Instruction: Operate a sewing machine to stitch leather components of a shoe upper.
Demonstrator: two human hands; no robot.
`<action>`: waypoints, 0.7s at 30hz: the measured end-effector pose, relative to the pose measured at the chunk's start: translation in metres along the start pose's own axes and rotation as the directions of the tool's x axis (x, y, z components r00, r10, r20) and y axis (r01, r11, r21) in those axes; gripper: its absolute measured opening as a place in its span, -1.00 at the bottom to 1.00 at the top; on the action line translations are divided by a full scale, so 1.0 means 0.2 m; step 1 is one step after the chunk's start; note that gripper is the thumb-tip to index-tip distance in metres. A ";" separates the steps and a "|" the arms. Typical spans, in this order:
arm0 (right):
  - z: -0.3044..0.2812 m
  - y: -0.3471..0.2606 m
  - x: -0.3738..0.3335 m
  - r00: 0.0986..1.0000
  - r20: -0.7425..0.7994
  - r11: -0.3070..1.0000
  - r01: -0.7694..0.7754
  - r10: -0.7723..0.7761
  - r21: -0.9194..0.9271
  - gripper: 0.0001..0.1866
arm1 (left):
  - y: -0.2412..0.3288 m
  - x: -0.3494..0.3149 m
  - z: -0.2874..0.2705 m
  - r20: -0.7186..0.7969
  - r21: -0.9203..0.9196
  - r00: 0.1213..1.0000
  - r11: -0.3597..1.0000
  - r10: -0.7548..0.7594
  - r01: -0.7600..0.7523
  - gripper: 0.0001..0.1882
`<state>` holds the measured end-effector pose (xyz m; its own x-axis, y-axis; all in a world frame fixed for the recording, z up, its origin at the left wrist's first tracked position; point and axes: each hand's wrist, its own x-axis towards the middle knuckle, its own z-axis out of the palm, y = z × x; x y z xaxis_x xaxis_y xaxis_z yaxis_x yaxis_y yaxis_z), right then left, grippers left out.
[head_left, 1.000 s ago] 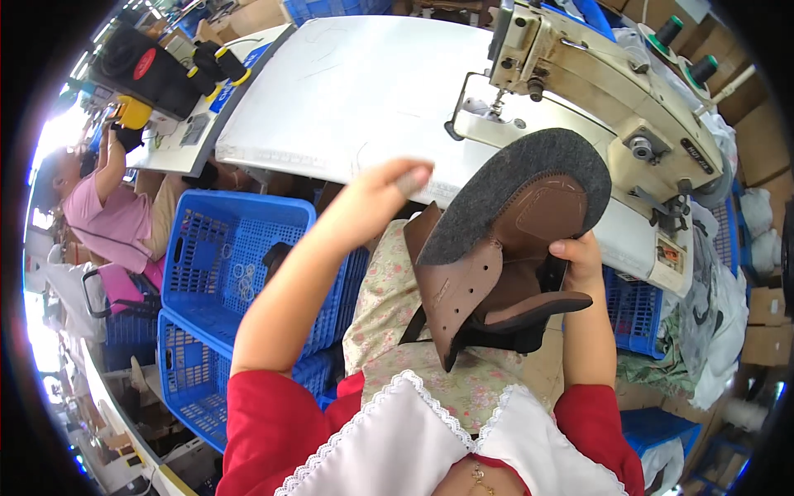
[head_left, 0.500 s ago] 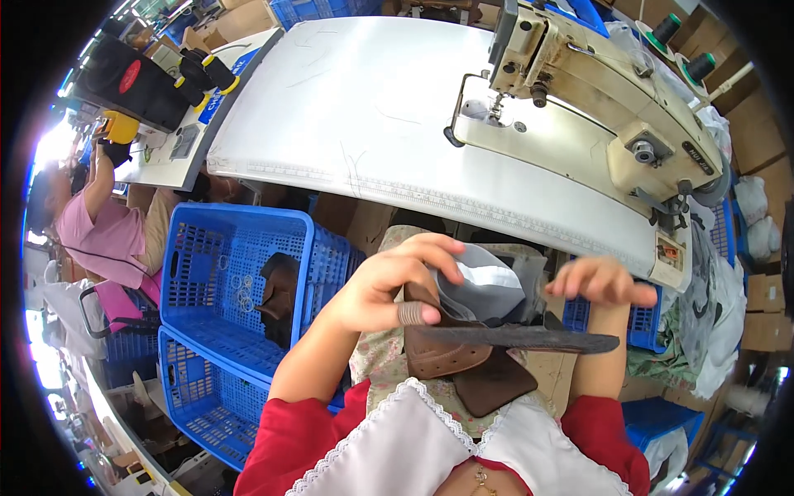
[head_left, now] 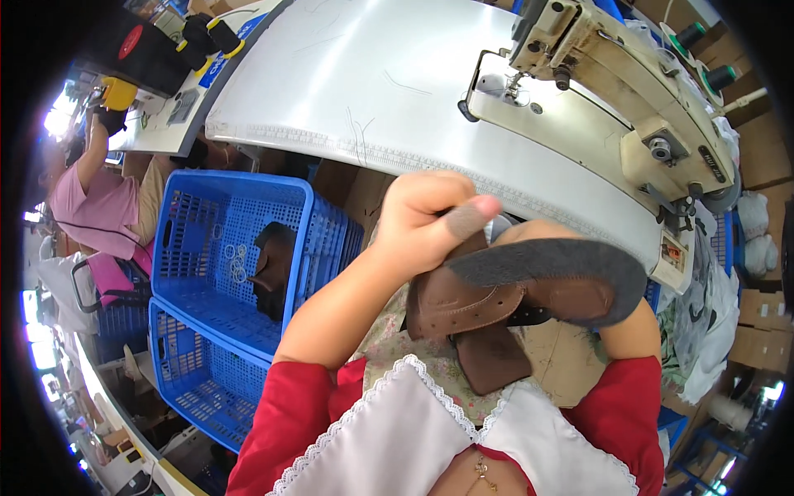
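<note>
A brown leather shoe upper (head_left: 467,302) hangs over my lap, with stitching, a row of small punched holes and a dark fuzzy curved edge band (head_left: 571,256). A rounded brown flap (head_left: 494,360) dangles beneath it. My left hand (head_left: 430,215) is closed on the upper's left end, its thumb taped and pointing right. Behind the dark band is my right hand (head_left: 539,231); only a bit of its back shows above the edge and its fingers are hidden. A little grey lining peeks out beside my left thumb.
A sewing machine (head_left: 628,99) stands on the white table (head_left: 331,74) ahead. Two blue crates (head_left: 236,306) are at my left, one with dark leather parts and pale rings. Plastic bags (head_left: 715,306) hang at the right. A person in pink (head_left: 95,198) works at far left.
The upper has turned, so its dark band now faces me broadly. My right hand has gone from apart with spread fingers to behind it. My left hand has risen and closed tighter.
</note>
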<state>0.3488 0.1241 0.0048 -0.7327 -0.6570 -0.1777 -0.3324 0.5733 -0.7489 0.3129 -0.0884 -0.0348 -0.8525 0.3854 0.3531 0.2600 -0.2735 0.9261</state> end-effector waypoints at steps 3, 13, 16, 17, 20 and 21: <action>0.04 -0.01 0.02 0.950 0.205 0.971 -0.239 0.234 -0.001 -0.66 | -0.03 0.11 0.03 0.172 0.240 0.907 0.877 0.384 -0.416 -0.60; 0.15 0.13 0.16 0.915 0.349 0.863 -0.334 0.202 0.378 -0.73 | -0.06 0.22 0.22 0.314 0.238 0.681 0.640 0.661 -0.731 -0.54; 0.22 0.14 0.18 0.910 0.368 0.794 -0.362 0.189 0.488 -0.74 | -0.06 0.18 0.20 0.358 0.229 0.658 0.621 0.663 -0.750 -0.54; 0.22 0.17 0.15 0.910 0.370 0.767 -0.370 0.186 0.524 -0.75 | -0.10 0.16 0.20 0.330 0.198 0.726 0.708 0.603 -0.678 -0.54; 0.23 0.21 0.18 0.912 0.374 0.682 -0.383 0.169 0.623 -0.76 | -0.07 0.15 0.14 0.325 0.169 0.807 0.809 0.493 -0.563 -0.55; 0.24 0.23 0.18 0.912 0.378 0.649 -0.386 0.160 0.656 -0.76 | -0.08 0.15 0.11 0.329 0.200 0.857 0.858 0.396 -0.473 -0.54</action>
<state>0.3355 0.1028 -0.0679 -0.4966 -0.6925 -0.5233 0.4564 0.3045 -0.8361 0.2923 -0.0533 -0.0353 -0.4788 0.5116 0.7134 0.7169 -0.2412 0.6541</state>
